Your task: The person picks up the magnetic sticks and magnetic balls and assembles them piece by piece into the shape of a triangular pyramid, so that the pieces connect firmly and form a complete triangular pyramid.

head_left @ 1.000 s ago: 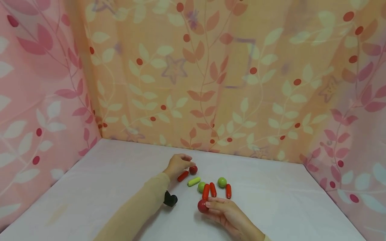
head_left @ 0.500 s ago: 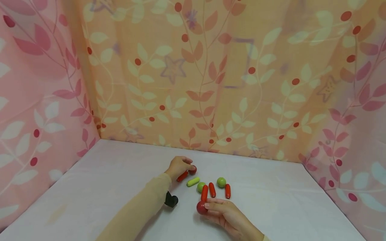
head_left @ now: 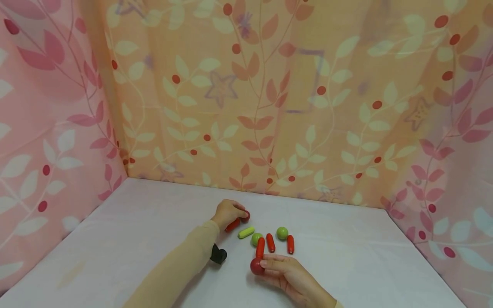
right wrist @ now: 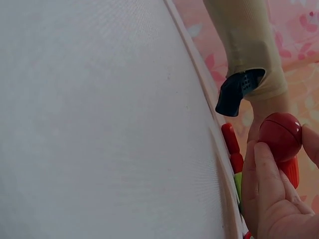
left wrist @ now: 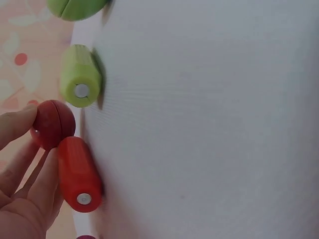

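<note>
At the back of the group, my left hand (head_left: pixel 227 214) pinches a red ball (left wrist: pixel 52 124) between thumb and fingers. A red rod (left wrist: pixel 79 174) with a silvery disc in its end lies against that ball, by the fingers. Nearer the front, my right hand (head_left: pixel 290 276) holds another red ball (right wrist: pixel 280 134) by thumb and fingertips. From this ball a second red rod (head_left: pixel 260 247) points away toward the back, partly hidden by the ball and fingers in the right wrist view. Between the hands lie a yellow-green rod (head_left: pixel 246 232) and a green ball (head_left: pixel 256 238).
Two more red rods (head_left: pixel 271 243) and another green ball (head_left: pixel 282 233) lie right of the middle on the white tabletop (head_left: pixel 346 256). A black device (head_left: pixel 218 254) is strapped under the left sleeve. Patterned cloth (head_left: pixel 246 107) stands at the back and both sides.
The left hand's fingers have come down and closed round the far red ball. The right hand keeps its hold with hardly any movement; the head view has shifted slightly.
</note>
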The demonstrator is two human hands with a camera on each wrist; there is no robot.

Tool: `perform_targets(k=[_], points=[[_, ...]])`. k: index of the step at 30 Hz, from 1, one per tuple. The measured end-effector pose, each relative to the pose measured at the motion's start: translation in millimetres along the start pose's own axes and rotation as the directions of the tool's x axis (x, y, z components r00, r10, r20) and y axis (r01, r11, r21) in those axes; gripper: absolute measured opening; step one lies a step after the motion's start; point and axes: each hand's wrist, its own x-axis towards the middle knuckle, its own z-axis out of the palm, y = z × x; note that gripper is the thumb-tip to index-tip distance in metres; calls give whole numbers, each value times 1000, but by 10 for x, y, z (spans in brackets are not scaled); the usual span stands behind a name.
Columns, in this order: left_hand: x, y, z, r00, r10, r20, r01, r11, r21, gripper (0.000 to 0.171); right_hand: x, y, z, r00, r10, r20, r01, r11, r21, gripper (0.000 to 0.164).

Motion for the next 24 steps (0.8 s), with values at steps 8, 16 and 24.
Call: perform_targets(k=[8,16,24], points=[[-153,51,-139,996,-35,77,43,993,-109,25,-2,-9,14,1000,9,1,-9,1000,-10,50],[-399,13,-227,992,-4,126,20,991,-130,28,-21,-7,1,999,21,38,-20,999,-34,46],[-587,-5,-283,985,33,170,-10,991,-133,31,-34,-9,9,997,42,60,-39,998,-44,45]])
